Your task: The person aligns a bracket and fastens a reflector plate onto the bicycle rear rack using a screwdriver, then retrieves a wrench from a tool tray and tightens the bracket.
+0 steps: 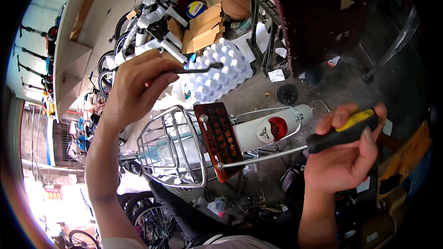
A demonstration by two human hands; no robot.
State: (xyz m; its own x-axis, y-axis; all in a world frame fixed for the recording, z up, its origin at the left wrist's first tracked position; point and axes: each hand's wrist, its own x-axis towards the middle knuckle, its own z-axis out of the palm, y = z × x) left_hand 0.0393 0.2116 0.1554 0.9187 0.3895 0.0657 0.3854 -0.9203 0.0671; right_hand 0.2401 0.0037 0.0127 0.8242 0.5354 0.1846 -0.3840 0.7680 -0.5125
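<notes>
My left hand [140, 80] is raised and pinches a thin dark wrench [196, 70], its rounded end pointing right. In my right hand [341, 157] is a screwdriver [342, 131] with a black and yellow handle. Its long shaft runs left to a screw at the lower corner of a red-brown plate [214, 131] with dark characters. The tip appears to touch that screw. The plate stands beside a chrome wire bicycle rack [203, 168]. To its right is a white mudguard [251, 136] with a red reflector [278, 129] inside a metal hoop.
Shrink-wrapped water bottles [219, 71] stand beyond the rack, near an open cardboard box [203, 30], a basketball [236, 6] and a dark folding stand [264, 32]. Wrapped bicycles [147, 23] lean at the back left. A round black disc [288, 94] lies on the floor.
</notes>
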